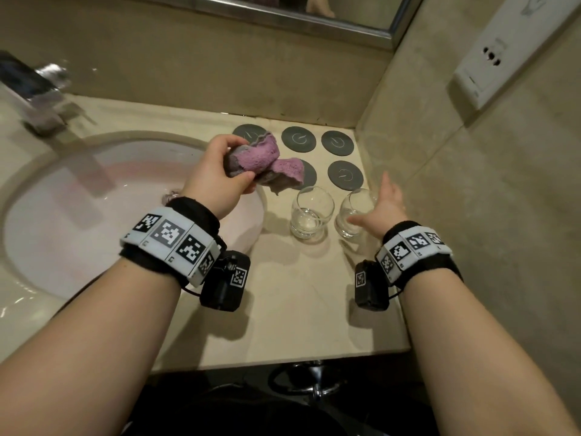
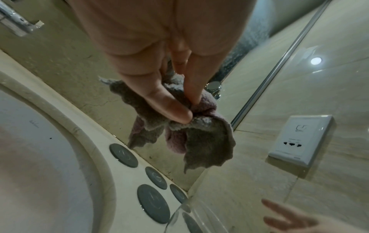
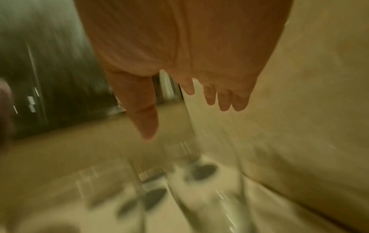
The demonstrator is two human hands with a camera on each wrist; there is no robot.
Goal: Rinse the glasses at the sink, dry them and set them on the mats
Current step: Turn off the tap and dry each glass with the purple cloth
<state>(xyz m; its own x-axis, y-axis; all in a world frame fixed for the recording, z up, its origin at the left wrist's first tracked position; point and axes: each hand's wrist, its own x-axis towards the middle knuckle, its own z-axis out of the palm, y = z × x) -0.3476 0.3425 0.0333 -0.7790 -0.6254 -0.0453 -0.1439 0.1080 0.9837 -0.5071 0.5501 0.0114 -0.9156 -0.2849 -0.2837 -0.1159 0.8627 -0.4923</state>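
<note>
Head view showed your left hand [image 1: 220,171] pinching a fluffy purple-and-grey cloth [image 1: 267,162] above round dark mats [image 1: 338,143] — two clear, curved glasses [image 1: 309,215] stood upright on the smooth beige counter [image 1: 298,294] beside the oval sink [image 1: 63,199]. Your right hand [image 1: 383,206], fingers spread, hovered beside the right glass [image 1: 352,215] near the tiled wall [image 1: 456,199].

It was a bathroom, perhaps a hotel's. A round white undermount basin [image 1: 63,196] sat in a cream marble counter [image 1: 292,309] beneath a chrome tap [image 1: 34,96]. A metal-framed wall mirror [image 1: 283,17] hung above the beige stone tiles, and a white wall socket plate [image 1: 503,55] was fixed beside it.
</note>
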